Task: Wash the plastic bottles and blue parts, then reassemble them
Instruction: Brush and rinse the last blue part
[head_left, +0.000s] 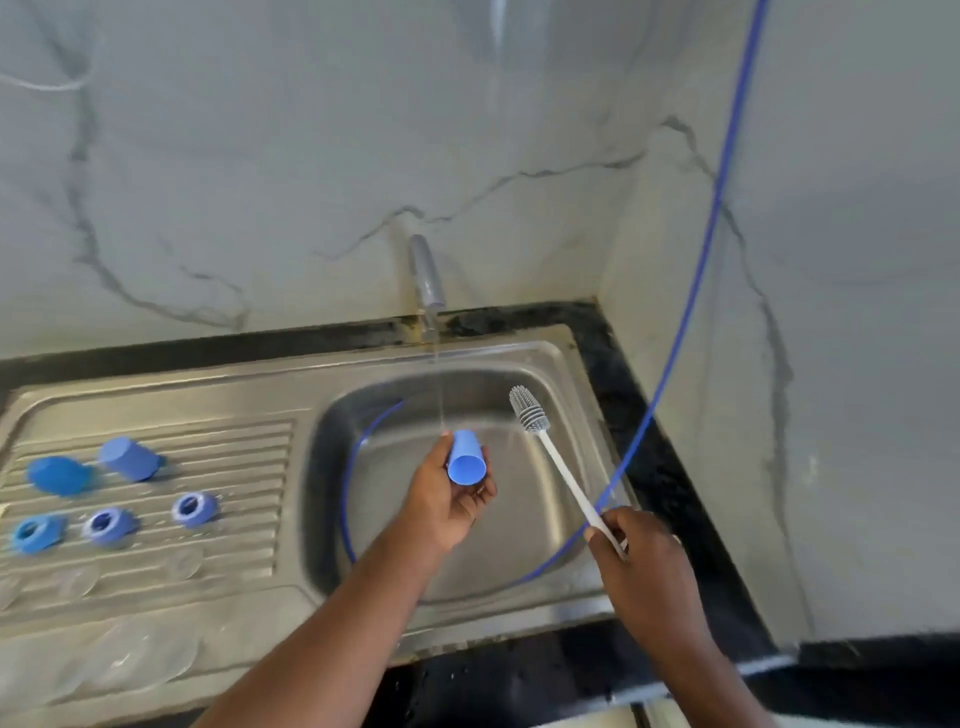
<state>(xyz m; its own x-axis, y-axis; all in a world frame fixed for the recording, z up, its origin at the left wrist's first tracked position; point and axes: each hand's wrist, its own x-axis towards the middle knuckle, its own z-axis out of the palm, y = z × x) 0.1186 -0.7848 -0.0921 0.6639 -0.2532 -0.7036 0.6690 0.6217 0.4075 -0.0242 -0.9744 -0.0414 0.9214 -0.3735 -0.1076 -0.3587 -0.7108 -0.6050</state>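
In the head view, our left hand (447, 499) holds a blue cap (466, 460) over the sink (561, 358). The fingers are curled round its side and its open mouth is turned toward us. The thin stream (439, 384) from the tap (427, 275) falls onto the cap's far end. Our right hand (631, 545) is wrapped round the near end of the brush (563, 467), whose bristle head points far, just right of the cap and apart from it. A blue hose (691, 291) comes down the right wall and loops round the basin.

On the drainboard (234, 410) to the left lie two more caps (130, 458) and three blue rings (106, 525). Nearer us there are faint clear shapes that we take for the bottles (130, 660), too blurred to count.

We judge this to be the washing step, with this cap being rinsed and the other parts waiting. Nothing is reassembled yet. Next we would need to draw the brush back and turn the cap's mouth toward the bristles, so that the head can go inside while the left hand keeps a firm hold on the wet plastic
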